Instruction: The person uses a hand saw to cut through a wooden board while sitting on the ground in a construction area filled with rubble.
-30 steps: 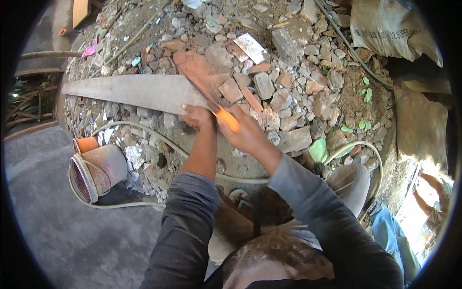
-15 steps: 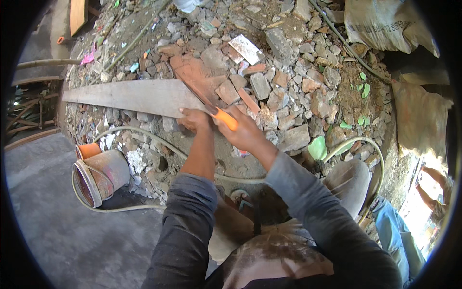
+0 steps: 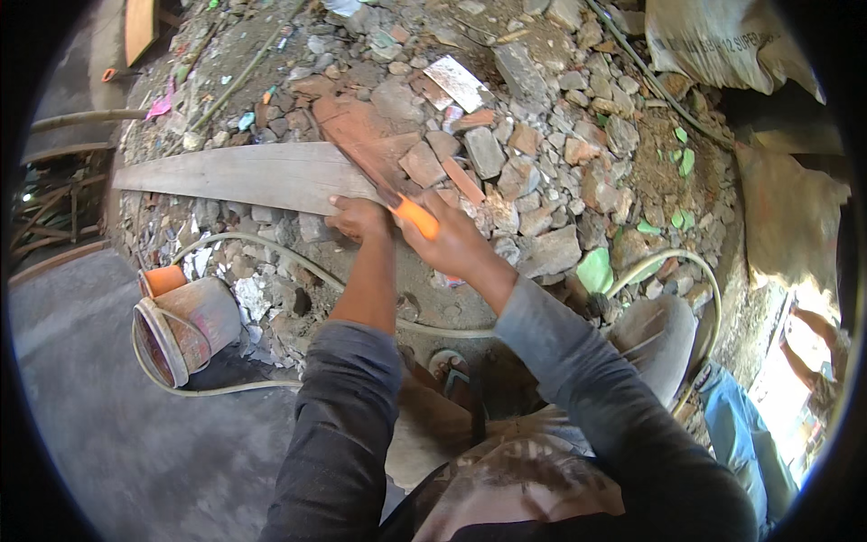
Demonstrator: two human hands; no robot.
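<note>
A long, weathered wooden board (image 3: 244,175) lies over the rubble, narrowing toward its far-left end. My left hand (image 3: 359,219) is closed on the near edge of the board close to its right end, the thumb on top and the other fingers partly hidden. In my right hand (image 3: 459,244) is a handsaw with an orange handle (image 3: 415,218), the fingers wrapped round it. The saw's thin dark blade (image 3: 354,155) runs up and left from the handle, along the board's right end. Whether its teeth are in the wood I cannot tell.
Broken bricks and stones (image 3: 519,172) cover the ground ahead. A dirty bucket (image 3: 203,316) lies tipped at the left beside a small orange pail (image 3: 164,281). A pale hose (image 3: 302,262) loops past my feet. Sacks (image 3: 713,45) stand at the right, near blue cloth (image 3: 741,434).
The whole view has shifted slightly. Both hands keep their holds on the board and the saw, with little visible movement against the rubble.
</note>
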